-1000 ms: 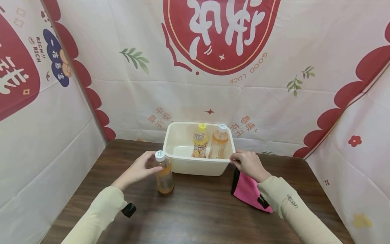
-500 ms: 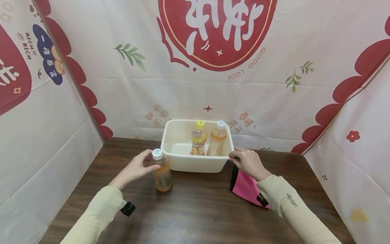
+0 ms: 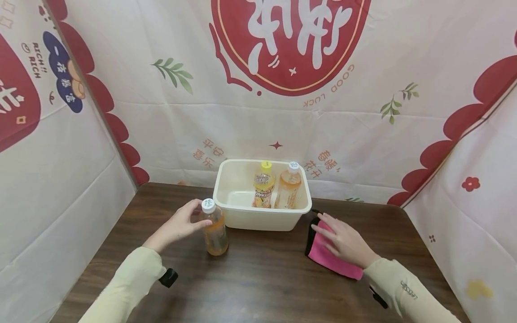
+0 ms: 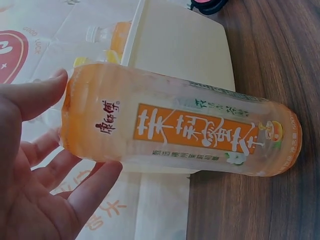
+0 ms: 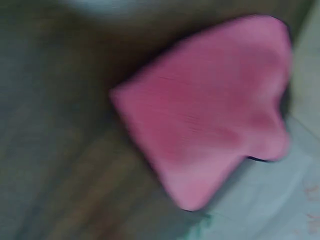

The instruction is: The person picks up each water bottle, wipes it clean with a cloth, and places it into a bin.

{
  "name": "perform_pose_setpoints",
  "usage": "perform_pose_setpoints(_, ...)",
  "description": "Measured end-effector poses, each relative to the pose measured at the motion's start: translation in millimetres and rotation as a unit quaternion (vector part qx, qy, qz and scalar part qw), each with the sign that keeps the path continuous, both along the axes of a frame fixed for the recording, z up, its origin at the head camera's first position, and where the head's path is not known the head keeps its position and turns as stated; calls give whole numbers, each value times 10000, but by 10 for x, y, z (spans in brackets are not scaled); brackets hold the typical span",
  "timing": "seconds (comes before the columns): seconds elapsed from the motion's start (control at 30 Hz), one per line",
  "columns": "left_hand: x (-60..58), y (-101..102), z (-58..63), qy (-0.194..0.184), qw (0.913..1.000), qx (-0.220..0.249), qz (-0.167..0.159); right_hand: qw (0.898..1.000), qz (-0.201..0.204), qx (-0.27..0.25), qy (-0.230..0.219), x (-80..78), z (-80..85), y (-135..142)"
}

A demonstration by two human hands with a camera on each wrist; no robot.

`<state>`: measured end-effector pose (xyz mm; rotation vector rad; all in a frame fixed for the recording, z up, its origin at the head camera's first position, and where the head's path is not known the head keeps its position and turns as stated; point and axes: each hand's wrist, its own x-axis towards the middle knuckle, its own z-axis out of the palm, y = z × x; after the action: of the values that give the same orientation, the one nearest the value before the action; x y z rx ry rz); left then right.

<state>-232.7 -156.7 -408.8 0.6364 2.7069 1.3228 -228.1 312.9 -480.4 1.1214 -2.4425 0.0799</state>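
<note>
A tea bottle (image 3: pixel 216 235) with a white cap and orange label stands upright on the table, left of the cream bin (image 3: pixel 262 220). My left hand (image 3: pixel 183 224) holds it near the shoulder, thumb on one side and fingers on the other; in the left wrist view the label (image 4: pixel 190 127) faces the camera. Over a pink cloth piece (image 3: pixel 331 260) with black edging, my right hand (image 3: pixel 343 240) has its fingers spread and holds nothing. Whether it touches the cloth cannot be told. The right wrist view is blurred and shows the pink cloth (image 5: pixel 200 105) without fingers.
Inside the bin stand a yellow-capped drink bottle (image 3: pixel 264 188) and a white-capped bottle (image 3: pixel 289 188) of amber drink, both on its right side. Printed fabric walls (image 3: pixel 242 121) enclose the dark wooden table (image 3: pixel 258 282) at the back and sides.
My right hand has let go of the bin's right front corner and moved down and right over the pink cloth. The left hand stays at the tea bottle. The head view shifted slightly.
</note>
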Motion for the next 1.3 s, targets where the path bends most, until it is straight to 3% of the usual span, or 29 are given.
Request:
perform_pose_setpoints(0.2,-4,19,-2,-44,9999,-82,-95,9951,-606,560,-538,136,-369,178)
perform_pose_setpoints(0.43,-15,22,5,83,9993,-328,-131,9893,-1091,716,-647,182,-564,291)
perform_pose_setpoints(0.63,1,38,5,152,9987,-388,-279,9839,-1416,579,-923,217,-627,266)
perform_pose_setpoints(0.93,1,47,-13,203,9992,-254,-238,9637,-1737,241,-2016,188,-708,264)
perform_pose_setpoints(1.3,8,9,-31,360,9991,-143,-157,9542,-1854,66,-2347,106,-739,236)
